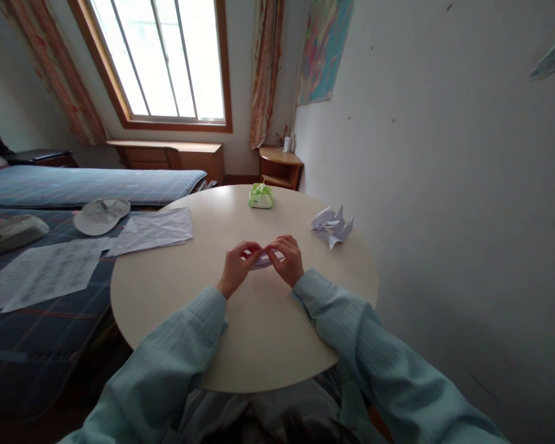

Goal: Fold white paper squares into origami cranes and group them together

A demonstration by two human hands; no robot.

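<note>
Over the middle of the round table, my left hand (pixel 240 264) and my right hand (pixel 285 259) pinch a small piece of folded white paper (pixel 261 261) between thumbs and fingers. Their fingertips nearly meet at its upper edge. Much of the paper is hidden behind the fingers, so its full shape cannot be made out. To the right of my right hand lie folded paper figures (pixel 333 227) with pointed tips, close together on the table.
The round cream table (pixel 166 308) carries a green tissue pack (pixel 261 196) at its far side. Creased paper sheets (pixel 155 231) lie at its left edge. Printed sheets (pixel 50 271) and a white cap (pixel 102 216) rest on the bed (pixel 23 345). A wall (pixel 444 216) borders the right.
</note>
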